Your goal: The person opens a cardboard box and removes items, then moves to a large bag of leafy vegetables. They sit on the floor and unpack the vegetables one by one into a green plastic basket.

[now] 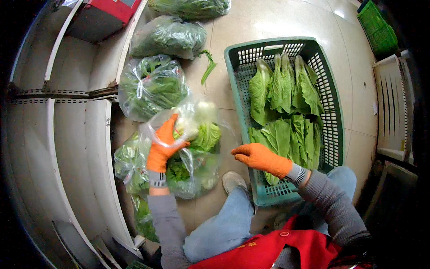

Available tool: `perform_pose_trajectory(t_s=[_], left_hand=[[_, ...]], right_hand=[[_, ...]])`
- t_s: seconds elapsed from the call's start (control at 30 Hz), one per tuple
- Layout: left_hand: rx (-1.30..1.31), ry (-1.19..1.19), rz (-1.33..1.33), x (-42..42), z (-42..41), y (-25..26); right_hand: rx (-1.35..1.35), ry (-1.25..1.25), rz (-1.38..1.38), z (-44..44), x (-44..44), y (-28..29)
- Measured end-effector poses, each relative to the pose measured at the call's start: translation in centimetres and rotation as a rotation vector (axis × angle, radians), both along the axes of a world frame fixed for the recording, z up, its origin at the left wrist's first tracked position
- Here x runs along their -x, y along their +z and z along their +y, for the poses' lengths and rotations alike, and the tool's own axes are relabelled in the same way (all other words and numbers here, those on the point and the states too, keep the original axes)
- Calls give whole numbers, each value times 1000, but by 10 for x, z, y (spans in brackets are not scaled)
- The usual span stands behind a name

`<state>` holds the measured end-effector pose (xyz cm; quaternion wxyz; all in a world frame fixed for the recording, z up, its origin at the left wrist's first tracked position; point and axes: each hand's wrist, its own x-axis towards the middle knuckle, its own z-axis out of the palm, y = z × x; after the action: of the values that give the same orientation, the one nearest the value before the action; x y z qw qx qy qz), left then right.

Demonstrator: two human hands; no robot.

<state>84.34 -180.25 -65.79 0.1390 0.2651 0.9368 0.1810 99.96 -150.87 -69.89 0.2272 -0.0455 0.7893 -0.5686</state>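
My left hand (166, 143), in an orange glove, is inside the mouth of a clear plastic bag (153, 122) of leafy greens. Its fingers are spread against the film and the thumb points towards a green-leaved head with a pale base (206, 134); whether it grips anything in there is hidden. Over the near left edge of the green crate (237, 101) is my right hand (258, 158), also gloved in orange. Its fingers are together and bent, and nothing shows in them. Long-leaved lettuces (285, 80) lie in rows in the crate, pale bases towards the far end in the upper row.
More bagged greens (151, 85) line the floor beside an empty metal shelf unit (72, 134) at left. A loose green leaf (209, 67) lies on the tiles. A bright green crate (378, 28) stands at far right, above a white slatted panel (389, 107).
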Motion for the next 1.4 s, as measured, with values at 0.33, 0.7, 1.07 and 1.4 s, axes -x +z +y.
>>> perform_pose_trajectory(t_s=[0.33, 0.7, 1.07, 1.4], left_hand=[[229, -147, 195, -34, 67, -36], [530, -17, 328, -25, 74, -59], [-143, -217, -18, -129, 42, 73], [-568, -167, -270, -151, 72, 180]], right_hand=[[-52, 33, 80, -18, -14, -6], [-40, 95, 52, -30, -42, -1], [-54, 87, 179, -16, -27, 15], [675, -177, 126, 34, 8, 101]])
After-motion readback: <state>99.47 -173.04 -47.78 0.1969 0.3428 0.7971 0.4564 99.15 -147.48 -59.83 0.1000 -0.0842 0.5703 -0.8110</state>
